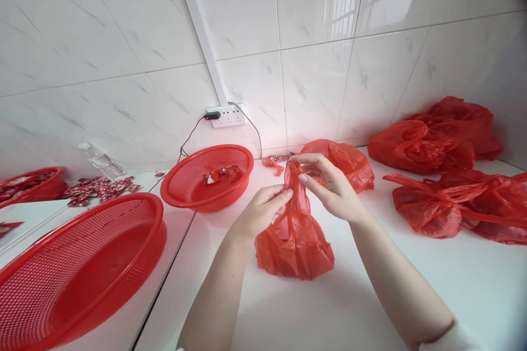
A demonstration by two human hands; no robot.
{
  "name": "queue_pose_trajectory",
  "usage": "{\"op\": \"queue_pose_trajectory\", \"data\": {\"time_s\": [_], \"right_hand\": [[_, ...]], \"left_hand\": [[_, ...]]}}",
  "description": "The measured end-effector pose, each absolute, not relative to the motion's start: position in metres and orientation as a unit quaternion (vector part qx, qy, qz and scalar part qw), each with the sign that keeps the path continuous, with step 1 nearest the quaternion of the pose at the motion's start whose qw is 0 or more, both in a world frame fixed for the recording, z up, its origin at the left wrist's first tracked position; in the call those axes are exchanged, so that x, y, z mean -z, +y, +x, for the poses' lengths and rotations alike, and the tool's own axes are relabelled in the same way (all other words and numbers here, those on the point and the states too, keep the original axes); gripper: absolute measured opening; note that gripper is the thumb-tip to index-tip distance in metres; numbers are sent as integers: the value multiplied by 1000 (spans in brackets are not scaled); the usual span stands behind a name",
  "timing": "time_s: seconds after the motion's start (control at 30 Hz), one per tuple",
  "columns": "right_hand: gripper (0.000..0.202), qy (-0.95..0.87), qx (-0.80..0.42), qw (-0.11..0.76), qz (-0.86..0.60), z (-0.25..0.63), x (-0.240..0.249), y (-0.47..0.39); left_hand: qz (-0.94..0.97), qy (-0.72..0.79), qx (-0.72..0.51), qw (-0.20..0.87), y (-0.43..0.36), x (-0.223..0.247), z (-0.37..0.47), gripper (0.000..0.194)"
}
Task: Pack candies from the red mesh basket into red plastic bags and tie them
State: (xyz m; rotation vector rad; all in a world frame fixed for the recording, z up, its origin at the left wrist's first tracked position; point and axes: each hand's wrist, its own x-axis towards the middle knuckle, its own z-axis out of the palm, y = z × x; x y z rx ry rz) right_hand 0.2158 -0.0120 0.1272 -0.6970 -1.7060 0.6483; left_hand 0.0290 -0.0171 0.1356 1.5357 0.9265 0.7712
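A red plastic bag (295,247) stands on the white table in front of me, its lower part filled out and its neck gathered upward. My left hand (263,209) pinches the neck from the left, thumb and fingers closed on the plastic. Higher up, my right hand (329,184) grips the top of the same bag between thumb and fingers. What the bag contains is hidden by the plastic.
Right of my hands lie tied red bags (436,134) and more bags (444,205); another bag (341,162) sits behind. Leftward stand a round basket (206,203) holding small packets and a large basket (111,263). A clear bottle (101,162) and a power strip (226,115) are behind.
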Motion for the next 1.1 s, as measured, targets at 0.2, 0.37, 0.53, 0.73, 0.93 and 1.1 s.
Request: {"op": "queue_pose_trajectory", "data": {"time_s": [0.2, 0.37, 0.53, 0.73, 0.93, 1.1], "right_hand": [[19, -700, -345, 577, -241, 211, -124, -12], [27, -735, -367, 539, -186, 210, -128, -21], [26, -750, -379, 484, -243, 213, -126, -16], [17, -680, -346, 568, -307, 224, -120, 0], [14, -605, -318, 647, -338, 237, -123, 4], [9, -731, -373, 518, -242, 238, -135, -17]], "left_hand": [[635, 338, -295, 629, -14, -132, 27, 22], [653, 340, -282, 615, -19, -132, 32, 30], [577, 352, -368, 639, -14, -130, 35, 35], [507, 356, -388, 682, -7, -129, 32, 31], [441, 335, -362, 750, 8, -126, 20, 38], [412, 283, -375, 781, 13, -125, 15, 41]]}}
